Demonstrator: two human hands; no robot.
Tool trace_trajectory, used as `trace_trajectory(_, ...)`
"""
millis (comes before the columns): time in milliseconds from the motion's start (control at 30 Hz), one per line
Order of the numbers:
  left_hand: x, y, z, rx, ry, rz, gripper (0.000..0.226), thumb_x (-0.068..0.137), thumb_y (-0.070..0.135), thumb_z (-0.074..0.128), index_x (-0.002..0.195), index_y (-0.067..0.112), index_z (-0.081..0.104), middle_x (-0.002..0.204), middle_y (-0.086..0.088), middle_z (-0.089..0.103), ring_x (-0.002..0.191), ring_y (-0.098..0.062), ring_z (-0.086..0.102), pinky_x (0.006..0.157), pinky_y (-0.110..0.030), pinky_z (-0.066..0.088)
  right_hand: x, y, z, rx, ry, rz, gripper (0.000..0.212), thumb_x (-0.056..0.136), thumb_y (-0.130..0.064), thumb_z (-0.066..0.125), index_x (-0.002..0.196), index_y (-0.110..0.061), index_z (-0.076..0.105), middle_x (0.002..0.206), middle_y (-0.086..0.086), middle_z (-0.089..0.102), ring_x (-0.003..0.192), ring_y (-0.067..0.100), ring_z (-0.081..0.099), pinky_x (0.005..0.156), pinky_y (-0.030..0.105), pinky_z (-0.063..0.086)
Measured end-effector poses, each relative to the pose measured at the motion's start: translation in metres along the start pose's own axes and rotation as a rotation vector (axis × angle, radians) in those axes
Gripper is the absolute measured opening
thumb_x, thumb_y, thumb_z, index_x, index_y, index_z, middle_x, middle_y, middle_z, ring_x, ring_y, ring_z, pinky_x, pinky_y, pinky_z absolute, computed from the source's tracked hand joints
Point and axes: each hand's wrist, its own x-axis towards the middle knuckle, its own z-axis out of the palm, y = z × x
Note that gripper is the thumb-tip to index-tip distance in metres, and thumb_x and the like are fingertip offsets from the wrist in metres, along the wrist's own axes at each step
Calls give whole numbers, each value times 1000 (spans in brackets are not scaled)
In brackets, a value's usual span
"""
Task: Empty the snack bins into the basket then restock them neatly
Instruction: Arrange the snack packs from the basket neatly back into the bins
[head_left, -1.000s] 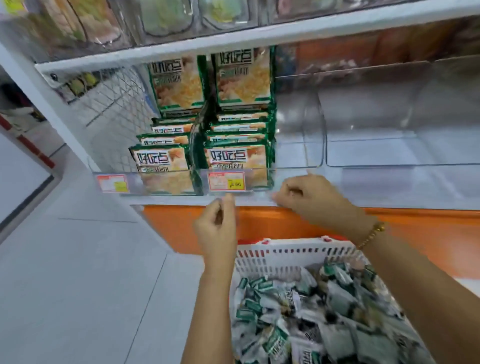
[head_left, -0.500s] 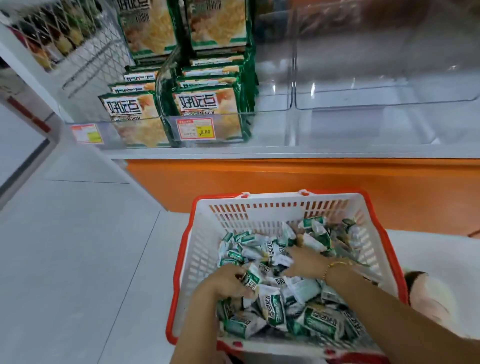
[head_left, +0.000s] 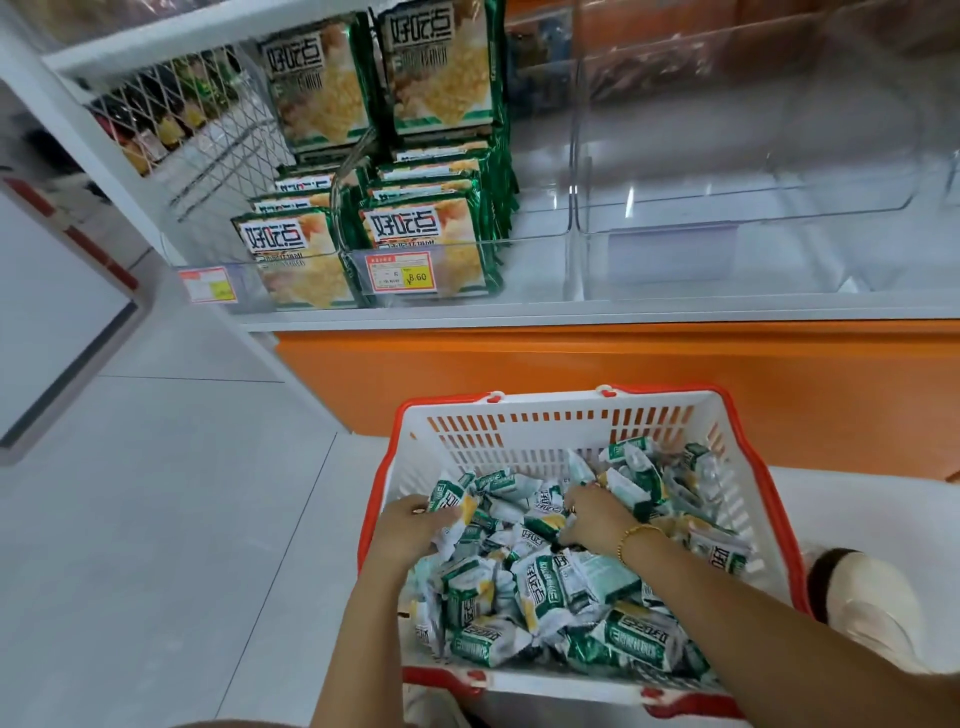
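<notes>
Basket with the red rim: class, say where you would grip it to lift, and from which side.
Probably the red rim on both long sides, from above: the basket sits upright, holding loose packets, and its slotted walls offer no handle.

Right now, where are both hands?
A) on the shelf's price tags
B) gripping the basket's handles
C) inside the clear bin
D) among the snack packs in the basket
D: the left hand and right hand both sit among the green-and-white snack packs inside the basket.
</notes>
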Motion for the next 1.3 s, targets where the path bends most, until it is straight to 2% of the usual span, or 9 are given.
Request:
trace_trajectory(200, -11, -3, -8, -109, 75, 15, 27, 75, 14, 79, 88, 8, 56, 78, -8, 53, 66, -21, 56, 73, -35, 50, 12, -9, 5, -75, -111, 0, 69, 87, -47, 62, 136, -2, 43, 132, 16, 54, 114, 29, 56, 95, 40, 49)
trace_trajectory(267, -16, -1, -8, -154, 99, 32, 30, 77, 15, 78, 98, 8, 58, 78, -5, 59, 67, -18, 57, 70, -32, 48, 14, -14, 5, -120, -141, 15, 45, 87, -48, 61, 108, -8, 61, 102, 12, 64, 89, 24, 62, 74, 34, 53)
trace_trajectory(367, -26, 7, -11, -231, 171, 47, 25, 75, 15, 78, 87, -3, 67, 75, -26, 62, 67, -18, 44, 64, -28, 41, 18, -20, 2, -184, -126, 35, 47, 88, -46, 59, 59, -14, 40, 57, 3, 38, 48, 14, 35, 45, 24, 32)
trace_trajectory(400, -25, 9, -14, -268, 191, 35, 32, 74, 14, 79, 89, -11, 66, 80, -34, 60, 108, -35, 50, 64, -28, 42, 17, -25, -2, -172, -141, 33, 49, 88, -44, 58, 56, -15, 36, 55, 2, 34, 46, 14, 32, 45, 24, 29)
trace_trajectory(433, -27, 13, -18, -288, 190, 24, 37, 70, 14, 81, 88, -14, 64, 80, -36, 59, 81, -49, 58, 66, -29, 44, 16, -31, -9, -150, -140, 20, 49, 88, -43, 58, 55, -15, 34, 55, 1, 34, 46, 13, 31, 45, 23, 29)
trace_trajectory(567, -25, 25, -28, -381, 139, -15, 32, 70, 12, 78, 90, -6, 61, 85, -17, 59, 75, -30, 59, 63, -31, 53, 0, -69, -60, 11, -88, -108, 34, 88, -43, 59, 76, -11, 54, 68, 1, 44, 55, 13, 40, 50, 22, 32)
trace_trajectory(700, -28, 37, -25, -341, 73, -16, 30, 90, 8, 63, 113, -2, 48, 84, -8, 48, 79, -25, 55, 73, -37, 56, -43, -103, -114, 96, 21, -358, 61, 85, -38, 66, 136, -12, 45, 135, 5, 48, 118, 21, 50, 91, 29, 44)
trace_trajectory(1067, -80, 104, -8, -508, -555, 207, 80, 72, 70, 27, 121, 14, 57, 114, -12, 69, 104, -26, 67, 77, -35, 59, -131, -116, -178, -81, 89, -661, 50, 72, -23, 79, 110, -32, 47, 107, -4, 61, 95, 22, 59, 82, 39, 50)
trace_trajectory(1300, -96, 169, -9, -143, -492, 553, 37, 72, 31, 68, 102, 11, 62, 98, -7, 73, 98, -24, 67, 93, -39, 53, -152, -121, -240, -205, 174, -661, 55, 70, -40, 81, 113, -29, 47, 104, -20, 51, 90, -1, 49, 67, 13, 36)
